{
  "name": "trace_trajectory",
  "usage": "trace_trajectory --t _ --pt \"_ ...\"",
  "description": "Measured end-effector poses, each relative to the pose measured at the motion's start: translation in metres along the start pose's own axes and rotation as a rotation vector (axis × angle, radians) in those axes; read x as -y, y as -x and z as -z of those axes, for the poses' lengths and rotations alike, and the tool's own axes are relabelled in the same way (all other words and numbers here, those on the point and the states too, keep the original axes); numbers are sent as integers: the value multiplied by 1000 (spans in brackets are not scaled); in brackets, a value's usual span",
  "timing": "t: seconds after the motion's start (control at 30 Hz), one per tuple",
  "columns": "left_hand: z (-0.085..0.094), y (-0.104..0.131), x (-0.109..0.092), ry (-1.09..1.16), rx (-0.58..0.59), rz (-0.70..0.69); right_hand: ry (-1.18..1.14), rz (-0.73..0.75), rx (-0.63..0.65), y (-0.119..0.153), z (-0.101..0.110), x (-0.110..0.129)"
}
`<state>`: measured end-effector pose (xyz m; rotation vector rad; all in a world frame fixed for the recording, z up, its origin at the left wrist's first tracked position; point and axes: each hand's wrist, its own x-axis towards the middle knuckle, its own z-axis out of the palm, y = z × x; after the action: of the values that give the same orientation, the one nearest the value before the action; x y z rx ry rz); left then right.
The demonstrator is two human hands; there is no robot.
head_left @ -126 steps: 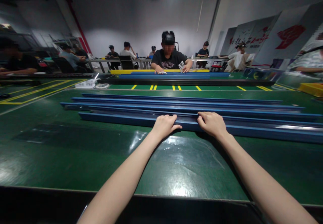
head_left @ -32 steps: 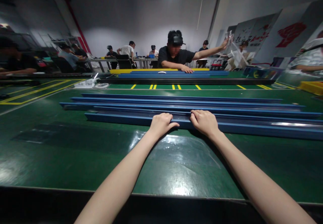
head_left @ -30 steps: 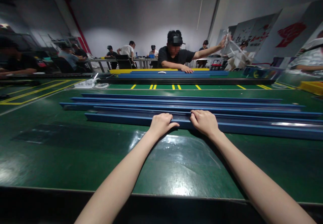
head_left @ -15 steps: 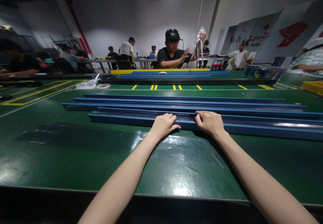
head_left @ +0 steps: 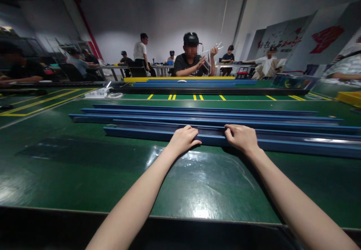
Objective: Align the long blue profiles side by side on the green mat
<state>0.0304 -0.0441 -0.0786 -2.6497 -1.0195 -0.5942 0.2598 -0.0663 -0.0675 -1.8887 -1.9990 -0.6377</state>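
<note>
The nearest blue channel (head_left: pixel 141 132), a long straight profile with a groove along its top, lies lengthwise across the table. My left hand (head_left: pixel 184 137) is wrapped over it, thumb along its near side and fingers bent into the groove. A short way to the right, my right hand (head_left: pixel 241 137) grips the same channel, with its index finger and thumb over the top. Part of the fingers of each hand is hidden behind the knuckles. Just beyond lie more blue channels (head_left: pixel 169 112), parallel to this one. A clear plastic film (head_left: pixel 210 167) lies flat in front of my hands.
The green table (head_left: pixel 84 190) carries yellow line markings. Farther back lie a black rail (head_left: pixel 208 91), blue strips and a yellow strip (head_left: pixel 152 80). Across the table a person (head_left: pixel 188 60) handles a clear plastic bag. Other people sit or stand around the room.
The nearest blue channel has slid slightly right along with my right hand, while my left hand stays nearly in place. The person opposite has lowered the plastic bag; someone behind has straightened up.
</note>
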Motion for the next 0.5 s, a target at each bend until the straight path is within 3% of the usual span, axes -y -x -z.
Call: trace_trajectory --t 0.5 --pt "6 -3 -6 -127 66 59 -4 -4 4 0 0 0"
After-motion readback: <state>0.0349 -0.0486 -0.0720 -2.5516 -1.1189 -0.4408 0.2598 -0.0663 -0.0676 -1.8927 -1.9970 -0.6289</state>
